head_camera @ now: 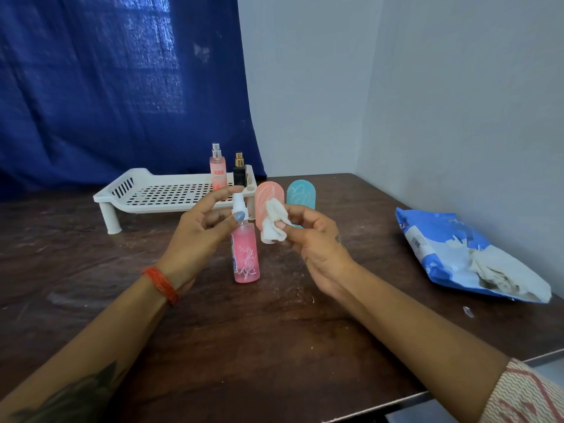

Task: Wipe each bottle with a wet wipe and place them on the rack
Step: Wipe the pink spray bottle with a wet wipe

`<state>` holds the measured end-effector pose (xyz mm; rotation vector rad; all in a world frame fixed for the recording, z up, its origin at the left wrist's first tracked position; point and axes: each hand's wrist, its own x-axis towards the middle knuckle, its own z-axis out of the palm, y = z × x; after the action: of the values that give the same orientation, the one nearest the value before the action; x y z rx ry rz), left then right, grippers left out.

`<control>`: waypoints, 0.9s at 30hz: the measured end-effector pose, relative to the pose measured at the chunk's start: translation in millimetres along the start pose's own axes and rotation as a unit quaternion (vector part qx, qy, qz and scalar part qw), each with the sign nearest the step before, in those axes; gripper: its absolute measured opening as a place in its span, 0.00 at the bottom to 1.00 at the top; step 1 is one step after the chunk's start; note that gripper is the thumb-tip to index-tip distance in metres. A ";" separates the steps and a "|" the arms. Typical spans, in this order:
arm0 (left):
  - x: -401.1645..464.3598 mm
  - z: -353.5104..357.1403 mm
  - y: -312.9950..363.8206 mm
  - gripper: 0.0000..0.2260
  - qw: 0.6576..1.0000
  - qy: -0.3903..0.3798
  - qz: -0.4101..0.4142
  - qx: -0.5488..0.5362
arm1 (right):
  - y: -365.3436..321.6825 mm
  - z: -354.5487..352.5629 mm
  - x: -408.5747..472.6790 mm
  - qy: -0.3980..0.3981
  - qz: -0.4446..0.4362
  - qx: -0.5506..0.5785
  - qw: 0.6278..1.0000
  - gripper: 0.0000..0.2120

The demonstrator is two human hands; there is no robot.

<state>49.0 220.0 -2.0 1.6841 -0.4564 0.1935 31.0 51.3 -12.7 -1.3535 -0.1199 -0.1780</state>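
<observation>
Head view: a pink clear-plastic spray bottle [246, 257], upright on the dark wooden table [274, 346], is pinched at its white nozzle by the left hand [204, 230]; a crumpled white wet wipe [274, 222] is gripped by the right hand [314, 239]. Beyond, two bottles are seen on the white perforated plastic rack [171, 193].

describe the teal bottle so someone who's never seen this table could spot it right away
Start at the white rack at the back of the dark table. Just right of it two flat, round-topped bottles stand side by side. The teal bottle is the right one, nearer the wall; its neighbour, the pink flat bottle, has the same shape but sits beside the rack.
</observation>
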 end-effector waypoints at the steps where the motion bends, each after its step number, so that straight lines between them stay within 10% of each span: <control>1: -0.1 0.0 0.0 0.17 1.000 -0.001 0.001 0.000 | -0.3 0.2 -0.4 0.003 0.014 0.032 0.999 0.12; 27: -1.2 -1.2 0.2 0.17 1.000 -0.009 0.007 -0.004 | 16.6 0.1 -3.1 -0.031 -0.167 -0.229 0.958 0.09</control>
<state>48.0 221.4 -2.1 1.6768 -0.4828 0.1862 31.2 55.0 -29.2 -1.7970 -0.3797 -0.4701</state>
